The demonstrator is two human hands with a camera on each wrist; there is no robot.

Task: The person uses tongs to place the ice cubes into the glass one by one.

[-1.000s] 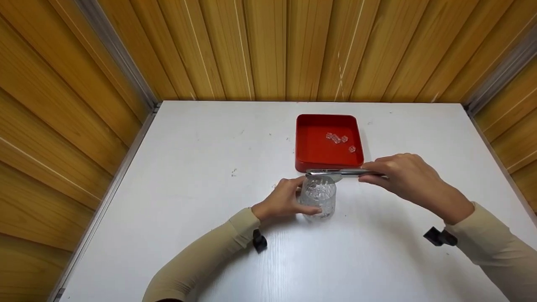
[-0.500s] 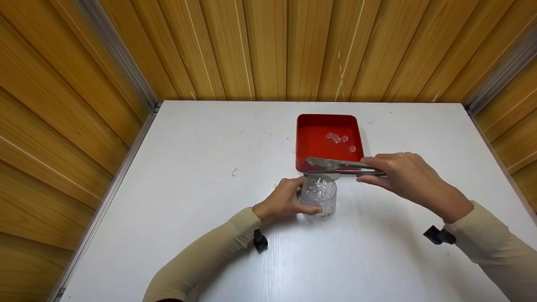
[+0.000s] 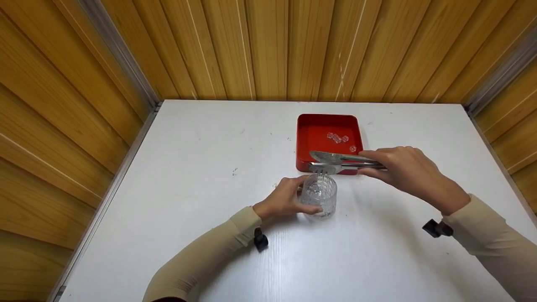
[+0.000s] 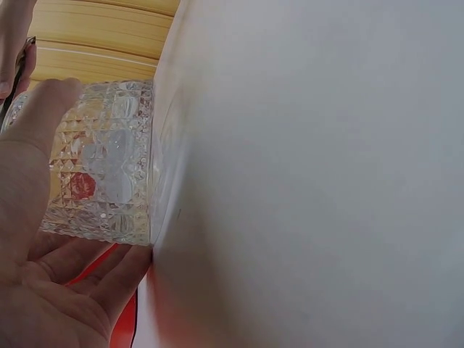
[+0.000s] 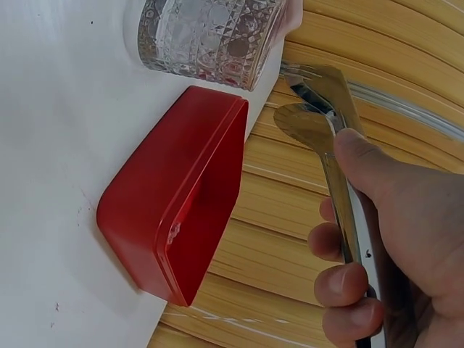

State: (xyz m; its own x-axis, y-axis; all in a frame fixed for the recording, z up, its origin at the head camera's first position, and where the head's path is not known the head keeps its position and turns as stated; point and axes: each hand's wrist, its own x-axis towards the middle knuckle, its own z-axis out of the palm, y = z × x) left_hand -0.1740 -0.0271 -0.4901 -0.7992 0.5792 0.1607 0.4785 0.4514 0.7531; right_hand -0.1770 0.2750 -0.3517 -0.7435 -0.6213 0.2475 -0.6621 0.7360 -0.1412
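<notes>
My left hand (image 3: 285,200) grips a clear cut-glass tumbler (image 3: 325,197) that stands upright on the white table, thumb on the near side and fingers behind. Pale shapes show through the tumbler's wall in the left wrist view; I cannot tell what they are. In my right hand (image 3: 405,174) is a pair of metal tongs (image 3: 329,169), pinched between thumb and fingers. The tongs' arms are parted, with no cube visible between them. Their ends hover above the tumbler's far rim, in front of the red tray (image 3: 312,136). Several clear cubes (image 3: 336,138) lie in that tray.
The white table (image 3: 209,167) reaches back to a wood-panelled wall (image 3: 268,50). Similar panels (image 3: 54,126) flank the left side, and others the right. Small dark marks (image 3: 235,171) dot the tabletop left of the tumbler.
The tongs' arms have spread apart, and my right hand has lifted them slightly away from the tumbler's rim towards the tray. My left hand and the tumbler have stayed in place.
</notes>
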